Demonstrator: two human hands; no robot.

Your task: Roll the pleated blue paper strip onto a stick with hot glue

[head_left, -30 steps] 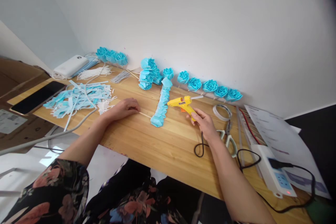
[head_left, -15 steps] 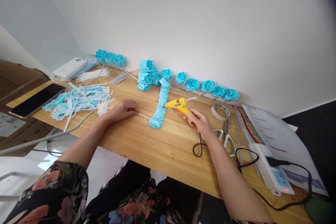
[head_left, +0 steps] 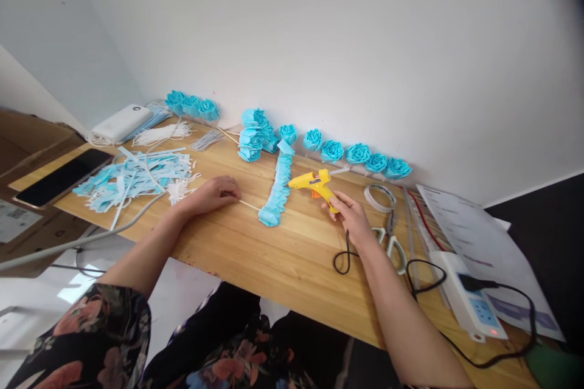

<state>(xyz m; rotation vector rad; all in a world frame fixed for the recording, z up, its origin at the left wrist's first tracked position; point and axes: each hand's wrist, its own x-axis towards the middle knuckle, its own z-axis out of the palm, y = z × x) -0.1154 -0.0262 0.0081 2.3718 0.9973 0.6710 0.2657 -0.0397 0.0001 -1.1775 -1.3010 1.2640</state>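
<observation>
Pinched in my left hand (head_left: 222,190) is the end of a thin wooden stick (head_left: 250,204). Its other end meets the near end of a pleated light-blue strip (head_left: 280,185), which lies lengthwise away from me on the wooden table (head_left: 255,261). My right hand (head_left: 345,213) is closed around the handle of a yellow hot glue gun (head_left: 314,181), a clear glue stick showing at its back. The gun's nozzle points left, close to the strip's right edge; whether it touches I cannot tell. Several finished blue flowers (head_left: 358,153) line the wall behind.
Cut blue and white strips (head_left: 137,176) are heaped at left beside a phone (head_left: 64,176) and a white power bank (head_left: 122,123). At right are scissors (head_left: 396,252), a tape roll (head_left: 379,196), a power strip (head_left: 472,298), papers (head_left: 483,249) and the gun's black cord (head_left: 342,262).
The view has shifted slightly. Both hands keep their grips, and the glue gun, stick and blue strip stay in nearly the same arrangement.
</observation>
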